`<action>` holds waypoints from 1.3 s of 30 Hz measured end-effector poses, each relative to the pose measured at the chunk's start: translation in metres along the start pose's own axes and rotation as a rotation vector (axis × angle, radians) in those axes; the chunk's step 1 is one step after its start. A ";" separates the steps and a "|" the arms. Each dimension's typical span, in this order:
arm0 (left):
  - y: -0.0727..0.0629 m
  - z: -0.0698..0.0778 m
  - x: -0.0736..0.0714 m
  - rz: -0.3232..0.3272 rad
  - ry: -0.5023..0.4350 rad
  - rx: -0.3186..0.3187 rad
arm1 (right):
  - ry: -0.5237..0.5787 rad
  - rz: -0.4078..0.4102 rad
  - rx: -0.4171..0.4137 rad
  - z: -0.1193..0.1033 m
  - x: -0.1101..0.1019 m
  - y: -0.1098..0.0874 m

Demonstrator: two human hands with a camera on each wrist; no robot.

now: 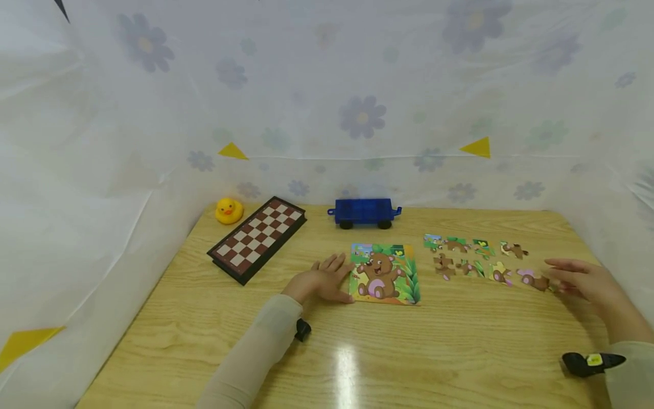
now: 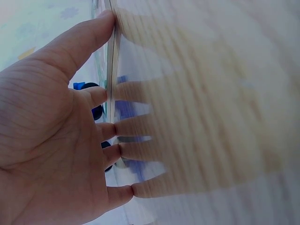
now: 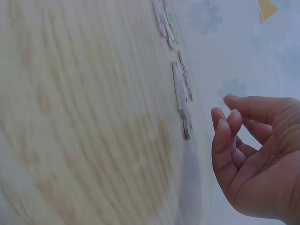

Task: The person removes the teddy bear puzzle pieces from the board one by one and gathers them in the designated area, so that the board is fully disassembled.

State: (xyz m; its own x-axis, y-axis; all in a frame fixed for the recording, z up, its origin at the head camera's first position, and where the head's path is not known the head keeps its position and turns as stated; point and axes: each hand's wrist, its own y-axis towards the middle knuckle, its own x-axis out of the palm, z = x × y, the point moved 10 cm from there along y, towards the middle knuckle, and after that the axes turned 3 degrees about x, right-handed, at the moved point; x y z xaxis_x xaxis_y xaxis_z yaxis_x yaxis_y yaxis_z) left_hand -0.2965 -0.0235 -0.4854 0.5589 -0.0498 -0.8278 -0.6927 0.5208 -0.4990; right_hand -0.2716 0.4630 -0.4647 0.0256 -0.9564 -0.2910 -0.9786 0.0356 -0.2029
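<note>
A square bear picture puzzle point(image 1: 385, 275) lies flat at the middle of the table. My left hand point(image 1: 322, 281) rests flat at its left side, fingers spread and thumb at its lower left edge. In the left wrist view the left hand point(image 2: 61, 126) has its fingertips down on the wood. Loose puzzle pieces with parts of a brown bear lie in two rows at the right. Beside the rightmost lower piece point(image 1: 532, 279) is my right hand point(image 1: 587, 281). The right wrist view shows this hand point(image 3: 258, 164) loosely curled above the table, holding nothing, apart from the pieces point(image 3: 180, 89).
A blue toy wagon point(image 1: 364, 211) stands behind the bear puzzle. Toward the back left are a folded checkered game board point(image 1: 259, 237) and a yellow rubber duck point(image 1: 229, 211). Flower-patterned white sheeting point(image 1: 306, 102) encloses the table point(image 1: 434, 352) at the back and sides.
</note>
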 end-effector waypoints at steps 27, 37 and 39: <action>-0.007 0.007 -0.005 -0.011 0.016 0.007 | -0.179 -0.199 -0.091 -0.050 0.116 -0.013; -0.007 0.005 -0.004 -0.006 0.011 0.009 | -0.186 -0.308 -0.101 -0.063 0.169 -0.016; -0.008 0.006 -0.005 -0.008 0.012 0.007 | -0.172 -0.330 -0.096 -0.064 0.181 -0.014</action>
State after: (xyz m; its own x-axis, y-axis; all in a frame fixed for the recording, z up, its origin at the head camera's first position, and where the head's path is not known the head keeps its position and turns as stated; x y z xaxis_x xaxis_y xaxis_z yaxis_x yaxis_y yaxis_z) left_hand -0.2909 -0.0223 -0.4762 0.5589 -0.0647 -0.8267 -0.6848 0.5263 -0.5041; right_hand -0.2664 0.2709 -0.4545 0.3688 -0.8487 -0.3791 -0.9263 -0.3017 -0.2259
